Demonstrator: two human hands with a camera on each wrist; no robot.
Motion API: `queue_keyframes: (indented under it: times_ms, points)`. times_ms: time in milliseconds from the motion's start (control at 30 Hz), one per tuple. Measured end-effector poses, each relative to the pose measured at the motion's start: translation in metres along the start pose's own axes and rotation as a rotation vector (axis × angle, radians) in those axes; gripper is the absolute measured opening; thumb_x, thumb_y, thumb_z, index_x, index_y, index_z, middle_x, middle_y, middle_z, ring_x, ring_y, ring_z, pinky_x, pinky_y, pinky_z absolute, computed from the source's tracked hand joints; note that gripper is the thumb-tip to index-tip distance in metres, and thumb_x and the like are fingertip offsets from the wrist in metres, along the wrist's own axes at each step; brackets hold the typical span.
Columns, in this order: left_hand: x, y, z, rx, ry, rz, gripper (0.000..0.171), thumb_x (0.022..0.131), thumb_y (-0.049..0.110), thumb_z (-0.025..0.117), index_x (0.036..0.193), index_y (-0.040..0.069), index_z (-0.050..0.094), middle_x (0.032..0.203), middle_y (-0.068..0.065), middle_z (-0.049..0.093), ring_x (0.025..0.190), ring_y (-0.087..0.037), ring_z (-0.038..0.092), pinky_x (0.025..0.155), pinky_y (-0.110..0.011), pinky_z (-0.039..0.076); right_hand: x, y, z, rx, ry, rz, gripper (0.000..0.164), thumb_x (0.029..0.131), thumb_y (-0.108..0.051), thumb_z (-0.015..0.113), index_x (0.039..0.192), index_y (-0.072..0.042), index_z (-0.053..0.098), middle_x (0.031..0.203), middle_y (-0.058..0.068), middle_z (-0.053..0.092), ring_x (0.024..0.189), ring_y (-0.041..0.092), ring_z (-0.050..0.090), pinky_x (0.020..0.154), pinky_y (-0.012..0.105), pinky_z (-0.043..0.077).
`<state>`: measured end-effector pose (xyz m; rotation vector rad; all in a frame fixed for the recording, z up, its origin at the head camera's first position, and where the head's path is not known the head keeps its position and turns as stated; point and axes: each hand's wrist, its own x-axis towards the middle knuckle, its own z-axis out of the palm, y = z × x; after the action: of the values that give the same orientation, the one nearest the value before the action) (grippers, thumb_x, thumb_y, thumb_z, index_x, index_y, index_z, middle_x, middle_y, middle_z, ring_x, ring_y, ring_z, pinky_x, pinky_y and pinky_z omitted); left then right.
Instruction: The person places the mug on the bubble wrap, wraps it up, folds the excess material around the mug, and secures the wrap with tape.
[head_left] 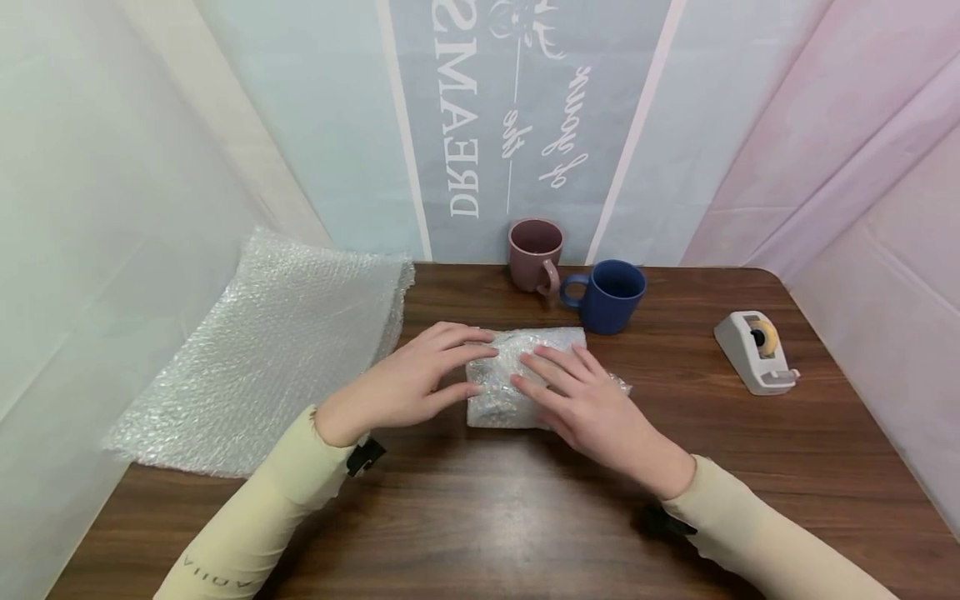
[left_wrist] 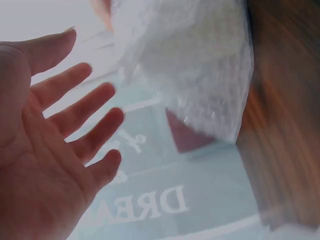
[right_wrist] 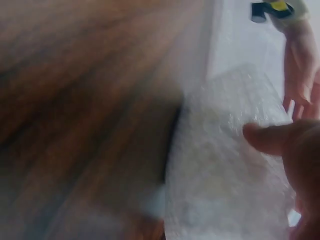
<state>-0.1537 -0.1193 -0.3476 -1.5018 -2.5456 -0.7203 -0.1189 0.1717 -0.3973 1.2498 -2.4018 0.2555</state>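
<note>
Foremost, hands, two. Left hand (head_left: 415, 372): fingers apart and nearly straight, at the bundle's 9 o'clock edge, gripping nothing; whether its fingertips touch, cannot tell. Right hand (head_left: 587, 402): fingers spread, laid on the bundle from 4 o'clock, not clamped.

Bubble-wrap bundle (head_left: 501, 377), one: flat on the table, between and beneath the hands; contents not discernible. Loose flap (head_left: 622, 383), one, poking out at 3 o'clock.

Hazards, as judged: springy wrap may unfold should the right hand lift, no tape being discernible on it; a hard press may strain whatever lies inside; a reach toward 1 o'clock may knock the nearer mug into its neighbour and chip either; the left sleeve (head_left: 288, 487), close by the spare wrap, may drag it.

Further stock, clockwise from the bundle. Mugs, two: mauve mug (head_left: 527, 265) at 12 o'clock; blue mug (head_left: 609, 310) between 1 and 2, handle toward the mauve one's, contact uncertain. Tape dispenser (head_left: 756, 368), one, at 3 o'clock, carrying one tape roll (head_left: 768, 340). Spare bubble wrap (head_left: 292, 342), one spread at 9 o'clock, layers uncountable. Table (head_left: 495, 508), one, wood-grained. Lettered backdrop (head_left: 525, 92), one, beyond 12 o'clock.
</note>
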Motion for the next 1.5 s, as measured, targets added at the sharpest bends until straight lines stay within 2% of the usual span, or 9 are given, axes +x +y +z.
queue_keyframes:
  times_ms: [133,233,400,533,700,833,1000,1300,1500]
  points:
    - [-0.014,0.001,-0.01,0.052,-0.031,-0.047,0.041,0.098,0.029,0.065,0.133,0.009,0.063,0.135,-0.003,0.059,0.128,-0.021,0.048,0.114,-0.044,0.029,0.004,-0.005,0.006,-0.025,0.031,0.018,0.059,0.088,-0.011,0.076,0.144,-0.017,0.056,0.147,0.009,0.051,0.138,0.029,0.042,0.108,0.063,0.033]
    - [-0.024,0.0,-0.013,0.075,-0.066,-0.086,0.039,0.099,0.031,0.064,0.131,0.01,0.064,0.134,-0.002,0.06,0.128,-0.021,0.049,0.114,-0.045,0.03,0.008,-0.008,0.007,-0.036,0.047,0.028,0.058,0.089,-0.01,0.075,0.143,-0.017,0.057,0.145,0.008,0.053,0.137,0.028,0.044,0.106,0.063,0.034]
    - [-0.03,0.0,-0.008,0.138,-0.057,-0.075,0.039,0.098,0.03,0.065,0.134,0.013,0.063,0.146,-0.006,0.049,0.132,-0.023,0.043,0.109,-0.041,0.038,0.019,-0.008,0.009,-0.06,0.05,0.039,0.056,0.089,-0.009,0.075,0.142,-0.016,0.058,0.144,0.008,0.055,0.135,0.028,0.046,0.105,0.063,0.037]
    - [-0.024,-0.002,0.0,0.224,-0.046,-0.032,0.046,0.097,0.027,0.066,0.141,0.014,0.058,0.156,-0.012,0.036,0.141,-0.03,0.034,0.113,-0.043,0.034,0.03,-0.002,0.014,-0.071,0.053,0.035,0.057,0.088,-0.009,0.077,0.142,-0.016,0.058,0.142,0.01,0.056,0.134,0.029,0.047,0.103,0.063,0.038]
    - [-0.014,-0.012,0.005,0.254,-0.064,-0.014,0.054,0.096,0.024,0.068,0.146,0.012,0.052,0.156,-0.014,0.037,0.145,-0.032,0.032,0.115,-0.046,0.03,0.044,0.009,0.022,-0.084,0.063,0.025,0.061,0.085,-0.01,0.08,0.142,-0.015,0.058,0.14,0.011,0.057,0.132,0.03,0.049,0.102,0.061,0.041]
    - [-0.011,-0.02,0.006,0.273,-0.086,-0.07,0.056,0.097,0.025,0.068,0.148,0.013,0.049,0.158,-0.013,0.034,0.146,-0.032,0.029,0.112,-0.054,0.032,0.054,0.018,0.03,-0.099,0.05,0.035,0.063,0.084,-0.011,0.082,0.142,-0.015,0.058,0.14,0.01,0.057,0.132,0.029,0.048,0.103,0.059,0.041]
    - [-0.008,-0.031,0.007,0.298,-0.109,-0.165,0.057,0.098,0.029,0.065,0.151,0.016,0.046,0.161,-0.009,0.028,0.148,-0.03,0.023,0.112,-0.061,0.027,0.067,0.028,0.04,-0.093,0.045,0.045,0.061,0.084,-0.011,0.082,0.141,-0.014,0.059,0.138,0.011,0.058,0.131,0.029,0.049,0.104,0.056,0.042]
    - [0.006,-0.046,-0.001,0.333,-0.129,-0.324,0.055,0.098,0.029,0.065,0.149,0.015,0.047,0.162,-0.008,0.027,0.15,-0.033,0.017,0.113,-0.063,0.021,0.096,0.041,0.055,-0.103,0.054,0.082,0.057,0.087,-0.011,0.079,0.141,-0.014,0.058,0.136,0.012,0.059,0.13,0.029,0.049,0.104,0.055,0.041]
    - [0.013,-0.056,-0.002,0.372,-0.15,-0.366,0.063,0.098,0.031,0.064,0.153,0.011,0.04,0.163,-0.014,0.021,0.149,-0.041,0.01,0.114,-0.062,0.021,0.113,0.047,0.061,-0.119,0.012,0.165,0.055,0.09,-0.014,0.076,0.142,-0.015,0.058,0.138,0.011,0.058,0.131,0.029,0.048,0.105,0.057,0.04]
